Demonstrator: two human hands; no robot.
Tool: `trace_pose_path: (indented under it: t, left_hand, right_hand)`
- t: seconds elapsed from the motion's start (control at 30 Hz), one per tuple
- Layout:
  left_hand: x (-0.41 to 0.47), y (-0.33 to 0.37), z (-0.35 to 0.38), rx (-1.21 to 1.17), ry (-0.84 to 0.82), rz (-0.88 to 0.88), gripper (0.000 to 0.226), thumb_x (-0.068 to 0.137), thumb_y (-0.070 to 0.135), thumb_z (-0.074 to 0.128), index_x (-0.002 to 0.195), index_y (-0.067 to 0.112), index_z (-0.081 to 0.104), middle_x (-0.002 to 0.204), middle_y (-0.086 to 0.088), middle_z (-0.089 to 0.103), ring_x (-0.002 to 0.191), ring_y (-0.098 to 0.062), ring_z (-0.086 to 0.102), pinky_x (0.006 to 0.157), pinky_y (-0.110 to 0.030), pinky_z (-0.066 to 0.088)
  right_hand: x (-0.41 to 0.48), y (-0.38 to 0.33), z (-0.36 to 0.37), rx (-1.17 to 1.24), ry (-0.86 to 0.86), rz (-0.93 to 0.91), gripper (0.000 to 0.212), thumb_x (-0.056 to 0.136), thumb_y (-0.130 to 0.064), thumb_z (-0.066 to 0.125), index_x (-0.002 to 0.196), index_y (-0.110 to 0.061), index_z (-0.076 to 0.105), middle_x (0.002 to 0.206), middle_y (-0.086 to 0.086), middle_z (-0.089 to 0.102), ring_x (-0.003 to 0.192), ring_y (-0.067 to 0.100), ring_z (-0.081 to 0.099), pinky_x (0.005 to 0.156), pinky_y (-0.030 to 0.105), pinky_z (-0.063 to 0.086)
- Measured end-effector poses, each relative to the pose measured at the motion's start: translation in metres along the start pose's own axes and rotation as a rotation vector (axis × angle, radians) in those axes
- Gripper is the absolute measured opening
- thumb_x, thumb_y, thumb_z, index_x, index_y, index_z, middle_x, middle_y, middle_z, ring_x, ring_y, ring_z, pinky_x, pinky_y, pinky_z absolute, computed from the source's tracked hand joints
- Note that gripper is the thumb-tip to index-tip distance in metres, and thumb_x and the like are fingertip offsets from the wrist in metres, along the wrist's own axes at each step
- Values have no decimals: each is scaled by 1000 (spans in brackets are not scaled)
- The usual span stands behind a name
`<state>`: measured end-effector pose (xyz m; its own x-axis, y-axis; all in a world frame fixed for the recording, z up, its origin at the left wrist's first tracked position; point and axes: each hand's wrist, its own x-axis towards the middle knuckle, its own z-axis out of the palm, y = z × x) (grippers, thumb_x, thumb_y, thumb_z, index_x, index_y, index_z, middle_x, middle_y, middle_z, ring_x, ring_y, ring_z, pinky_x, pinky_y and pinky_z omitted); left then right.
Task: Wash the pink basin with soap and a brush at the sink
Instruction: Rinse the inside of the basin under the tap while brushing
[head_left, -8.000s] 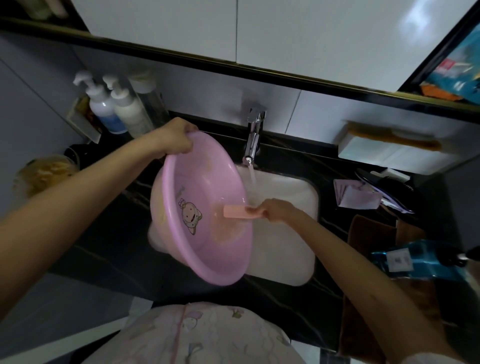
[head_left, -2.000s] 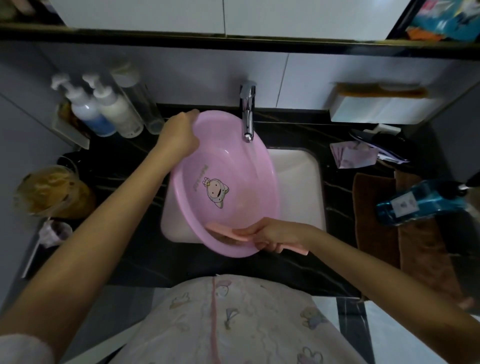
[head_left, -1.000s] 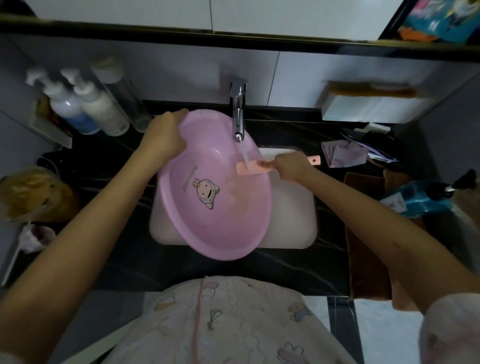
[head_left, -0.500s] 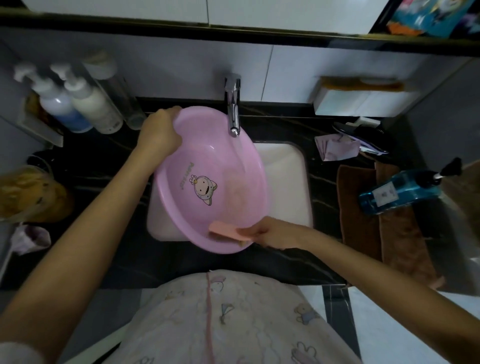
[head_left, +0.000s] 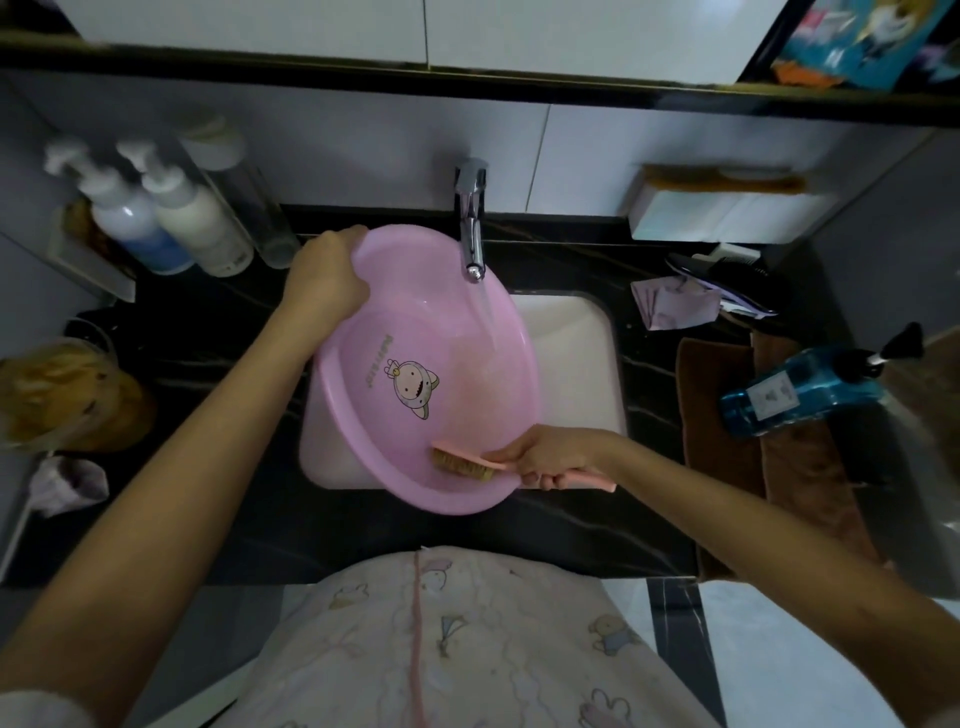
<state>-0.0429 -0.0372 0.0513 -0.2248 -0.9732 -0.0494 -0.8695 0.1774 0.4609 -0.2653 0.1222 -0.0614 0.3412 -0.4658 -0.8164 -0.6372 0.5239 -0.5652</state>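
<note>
The pink basin (head_left: 400, 317) sits tilted over the white sink (head_left: 571, 358), held between the two hands. Its far left rim is raised and its near rim hangs past the sink's near edge above the dark counter (head_left: 218, 332). The left hand (head_left: 324, 275) grips the far left rim, fingers curled over the lip. The right hand (head_left: 550, 454) is at the near right rim, wrapped around the handle of a pink brush (head_left: 467, 461) whose tan bristles press against the inside wall near the near rim. The basin is a smooth, glossy, oval plastic one with a cartoon figure printed on its bottom. A chrome tap (head_left: 470, 228) reaches over its far rim, and a stream of water (head_left: 488, 317) runs down onto the inner right wall. The brush handle is slim and flat, its end poking out past the fist to the right.
</note>
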Motion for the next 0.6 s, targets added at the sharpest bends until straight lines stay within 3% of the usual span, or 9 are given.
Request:
trace_pose_path:
  t: [0.1, 0.17, 0.23, 0.3, 0.33, 0.4, 0.5, 0.6]
  left_hand:
    - [0, -7, 2, -19, -16, -6, 56, 74, -13, 47, 126, 6, 55, 115, -22, 61, 105, -38, 57, 84, -36, 45]
    - [2, -11, 3, -31, -25, -12, 60, 74, -13, 48, 130, 9, 53, 118, -20, 61, 108, -37, 57, 88, -37, 45]
    - [2, -12, 3, -45, -35, -22, 64, 75, -13, 48, 133, 11, 51, 122, -19, 60, 111, -36, 56, 93, -38, 45]
    - [3, -9, 3, -53, -34, -23, 64, 75, -13, 48, 134, 11, 49, 123, -20, 59, 111, -36, 56, 94, -38, 44]
    - [3, -7, 2, -48, -35, -17, 63, 76, -13, 48, 134, 10, 49, 122, -21, 59, 111, -36, 56, 92, -38, 44]
    - [3, -4, 1, -37, -38, -11, 64, 76, -14, 48, 135, 9, 48, 122, -22, 58, 111, -37, 55, 91, -37, 44]
    - [4, -5, 1, -35, -31, -7, 65, 74, -13, 48, 133, 12, 50, 119, -21, 61, 109, -36, 57, 89, -34, 44]
    - [5, -7, 3, -31, -28, -3, 64, 72, -12, 48, 130, 14, 53, 113, -19, 63, 104, -35, 59, 84, -32, 45]
  right_hand:
    - [20, 6, -32, -83, 70, 58, 32, 93, -12, 53, 122, -22, 62, 68, 3, 50, 49, 8, 36, 46, 19, 30]
    - [30, 1, -54, -162, 117, 89, 19, 92, -18, 56, 108, -21, 68, 75, 13, 51, 53, 12, 38, 51, 23, 30]
    - [38, -12, -75, -334, 203, 110, 21, 92, -27, 58, 109, -20, 68, 99, 21, 60, 73, 20, 53, 67, 27, 39]
    - [41, -27, -95, -566, 338, 119, 36, 93, -36, 54, 125, -22, 60, 119, 6, 60, 102, 24, 57, 81, 27, 39]
    - [41, -35, -103, -648, 400, 116, 38, 94, -39, 52, 129, -24, 58, 121, 3, 60, 107, 25, 57, 82, 28, 40]
    - [42, -50, -118, -791, 484, 89, 35, 95, -35, 50, 128, -27, 58, 118, 1, 62, 104, 25, 60, 82, 31, 44]
    - [49, -66, -130, -1060, 577, 28, 31, 92, -18, 50, 119, -29, 62, 94, 0, 63, 82, 20, 61, 67, 30, 47]
    - [52, -80, -138, -1252, 743, -96, 27, 93, -17, 47, 114, -25, 63, 92, 3, 62, 83, 25, 63, 60, 30, 36]
